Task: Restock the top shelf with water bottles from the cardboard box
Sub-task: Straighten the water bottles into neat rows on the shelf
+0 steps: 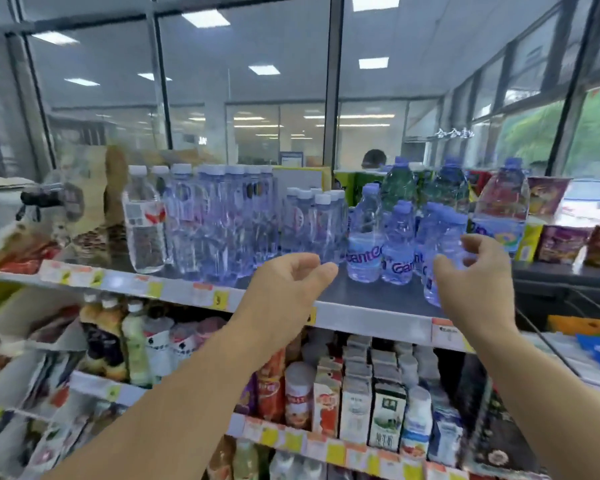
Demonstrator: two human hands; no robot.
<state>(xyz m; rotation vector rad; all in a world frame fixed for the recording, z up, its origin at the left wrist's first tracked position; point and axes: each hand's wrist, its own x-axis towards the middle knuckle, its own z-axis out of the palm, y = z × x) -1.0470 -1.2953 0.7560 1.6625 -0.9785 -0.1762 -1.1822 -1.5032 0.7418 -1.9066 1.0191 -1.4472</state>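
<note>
Two bare forearms rise from the bottom edge of the view, each ending in a bare hand: the left hand (284,285) and the right hand (478,282). No sleeve, cuff or glove covers either arm as far down as the view reaches (the elbows and anything above them lie outside it). The wrists carry no watch, strap or bracelet, and the fingers (321,268) that show carry no ring. The nails are too blurred to tell anything of. The forearms look smooth and unmarked, with no writing or sticker.
</note>
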